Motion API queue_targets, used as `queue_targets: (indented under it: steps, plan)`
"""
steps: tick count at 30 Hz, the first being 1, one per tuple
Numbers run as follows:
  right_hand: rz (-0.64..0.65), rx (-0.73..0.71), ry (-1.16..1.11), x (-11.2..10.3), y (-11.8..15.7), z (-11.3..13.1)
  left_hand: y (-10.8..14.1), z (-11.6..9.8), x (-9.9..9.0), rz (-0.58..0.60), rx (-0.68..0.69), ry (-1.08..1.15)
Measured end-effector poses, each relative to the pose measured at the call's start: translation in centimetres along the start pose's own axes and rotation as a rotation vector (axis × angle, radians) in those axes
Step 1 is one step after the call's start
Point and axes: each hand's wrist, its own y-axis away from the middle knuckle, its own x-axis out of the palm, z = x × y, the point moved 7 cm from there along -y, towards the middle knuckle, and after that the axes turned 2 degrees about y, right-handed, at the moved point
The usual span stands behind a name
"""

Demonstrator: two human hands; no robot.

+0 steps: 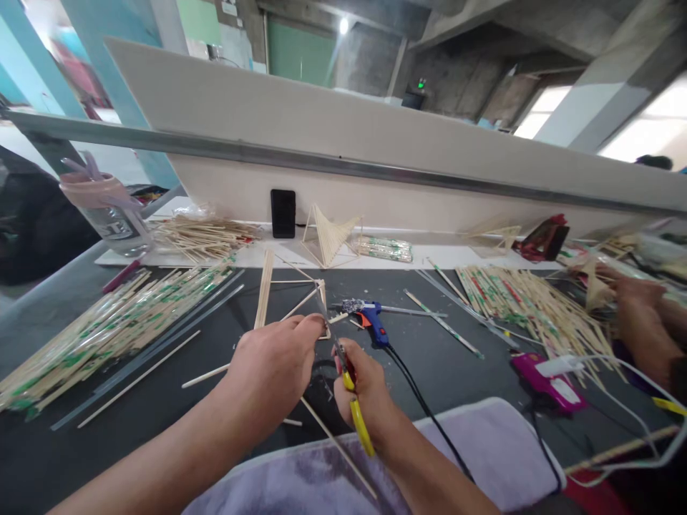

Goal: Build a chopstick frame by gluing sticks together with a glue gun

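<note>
My left hand (276, 365) is closed, its fingertips pinching a small frame of thin wooden sticks (293, 282) near its right corner. My right hand (368, 390) grips yellow-handled pliers (361, 425); their narrow metal end points up and away, close beside my left fingertips. Whether the jaws touch a stick cannot be made out. Just right of the frame, a blue hot glue gun (376, 325) lies on the dark table. A loose stick (338, 447) slants below my hands, partly over the towel.
Bundled sticks (129, 322) lie left, more sticks (520, 300) right. Behind stand a finished stick model (328, 239) and a black phone (283, 213). A lilac towel (483, 443) covers the near edge. Cables run near a magenta box (547, 383). Another person's hand (638, 300) works at right.
</note>
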Motion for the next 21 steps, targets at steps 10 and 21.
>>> queue_targets:
  steps: [10, 21]
  plan:
    - [0.011, -0.056, 0.077, 0.3, -0.2, -1.6, -0.6, 0.5, -1.4, -0.079, 0.191, 0.464]
    - [-0.008, -0.020, 0.055, 0.9, 0.1, -1.7, -0.3, 0.4, -0.2, -0.081, 0.074, 0.002]
